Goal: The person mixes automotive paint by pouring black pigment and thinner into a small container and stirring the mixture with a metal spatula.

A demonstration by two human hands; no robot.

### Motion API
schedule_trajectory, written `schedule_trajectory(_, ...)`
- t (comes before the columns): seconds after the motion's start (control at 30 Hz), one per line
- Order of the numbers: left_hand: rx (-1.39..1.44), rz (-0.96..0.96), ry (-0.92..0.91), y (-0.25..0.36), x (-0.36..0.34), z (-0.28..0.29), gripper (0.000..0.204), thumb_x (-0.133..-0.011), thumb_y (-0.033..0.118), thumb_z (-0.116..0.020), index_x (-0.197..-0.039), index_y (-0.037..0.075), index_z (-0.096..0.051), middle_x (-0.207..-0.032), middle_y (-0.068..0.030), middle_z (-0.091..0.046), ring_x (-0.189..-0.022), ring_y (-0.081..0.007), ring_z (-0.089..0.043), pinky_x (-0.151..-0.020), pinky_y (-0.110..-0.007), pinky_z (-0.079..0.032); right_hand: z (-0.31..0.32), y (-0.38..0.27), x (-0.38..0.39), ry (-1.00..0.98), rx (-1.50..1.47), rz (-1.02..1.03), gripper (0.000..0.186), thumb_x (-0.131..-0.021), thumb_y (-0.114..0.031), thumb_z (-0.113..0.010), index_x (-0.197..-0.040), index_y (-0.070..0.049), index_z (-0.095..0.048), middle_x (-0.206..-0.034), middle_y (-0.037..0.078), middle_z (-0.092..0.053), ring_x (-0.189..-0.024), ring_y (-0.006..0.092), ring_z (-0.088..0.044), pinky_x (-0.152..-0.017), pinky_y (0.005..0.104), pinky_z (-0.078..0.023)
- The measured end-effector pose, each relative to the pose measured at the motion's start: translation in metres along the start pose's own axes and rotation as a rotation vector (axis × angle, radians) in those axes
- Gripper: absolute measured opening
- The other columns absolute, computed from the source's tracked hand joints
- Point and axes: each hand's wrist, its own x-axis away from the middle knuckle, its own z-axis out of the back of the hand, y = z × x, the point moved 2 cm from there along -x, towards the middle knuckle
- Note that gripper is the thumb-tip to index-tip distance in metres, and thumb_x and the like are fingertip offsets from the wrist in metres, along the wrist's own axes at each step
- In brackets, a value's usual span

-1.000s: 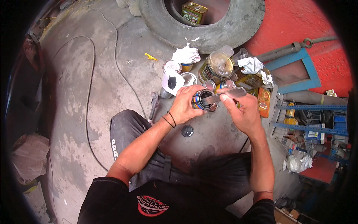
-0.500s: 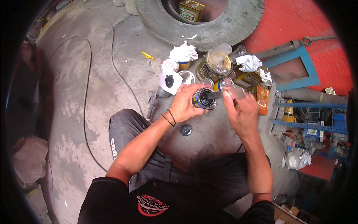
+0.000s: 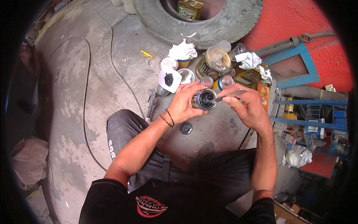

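Observation:
My left hand (image 3: 186,102) grips a small open can (image 3: 205,99) of dark paint, tilted toward me. My right hand (image 3: 243,106) pinches a flat metal stick (image 3: 233,93), whose lower end dips into the can. A dark round lid (image 3: 185,128) lies on the floor below. Just beyond my hands are small closed tins (image 3: 226,81), a large tin (image 3: 213,65) with clear cups on top, a white piece (image 3: 170,80) with a dark patch, and crumpled white paper (image 3: 182,49).
A large tire (image 3: 153,20) with a square tin inside lies ahead. A cable (image 3: 86,93) snakes over the concrete floor at left. At right are a blue metal frame (image 3: 305,63), a red surface (image 3: 287,22) and racks (image 3: 313,123) with assorted items. A yellow plastic piece (image 3: 146,53) lies ahead-left.
The metal stick has changed angle inside the can, and my right hand has shifted slightly right, its wrist more bent. My left hand still holds the can in about the same place.

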Motion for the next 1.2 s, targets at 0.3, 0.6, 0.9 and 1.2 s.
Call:
schedule_trajectory(0.3,0.031,-0.004,-0.009,-0.007,0.002,0.002,0.085,-0.071,0.028,-0.101,-0.148,0.013,-0.068,-0.147,-0.0123,-0.072,-0.152,-0.0368,-0.058,-0.128,-0.051,-0.037,-0.001,-0.004,-0.005,0.08,0.151,0.142,0.019,-0.106,-0.009,-0.073,-0.12,-0.002,-0.084,-0.098,0.013,-0.079,-0.091,0.0299,-0.075,-0.086,0.0417,-0.057)
schedule_trajectory(0.6,-0.024,-0.04,0.156,-0.008,0.002,-0.017,0.084,-0.065,0.032,-0.098,-0.142,0.018,-0.068,-0.14,-0.0106,-0.071,-0.14,-0.0354,-0.062,-0.115,-0.051,-0.039,0.001,-0.016,0.001,0.152,-0.016,-0.069,0.025,-0.107,-0.006,-0.067,-0.126,0.001,-0.082,-0.114,0.014,-0.08,-0.099,0.0244,-0.07,-0.09,0.0381,-0.054)
schedule_trajectory(0.9,-0.017,0.126,0.061,0.015,0.012,0.008,0.088,-0.064,0.029,-0.097,-0.144,0.016,-0.065,-0.142,-0.0098,-0.069,-0.145,-0.0311,-0.06,-0.12,-0.052,-0.034,-0.009,0.016,-0.011,-0.005,0.063,-0.067,0.026,-0.115,-0.014,-0.063,-0.127,0.005,-0.076,-0.112,0.009,-0.078,-0.075,0.0111,-0.061,-0.065,0.0303,-0.046)
schedule_trajectory(1.2,0.043,0.145,0.092,0.009,0.004,0.009,0.096,-0.062,0.03,-0.1,-0.148,0.013,-0.061,-0.143,-0.0081,-0.067,-0.148,-0.0299,-0.057,-0.124,-0.057,-0.029,-0.009,-0.035,-0.021,0.086,0.145,0.16,0.024,-0.112,-0.014,-0.069,-0.122,0.003,-0.082,-0.115,0.022,-0.083,-0.105,0.0376,-0.079,-0.096,0.0458,-0.061)
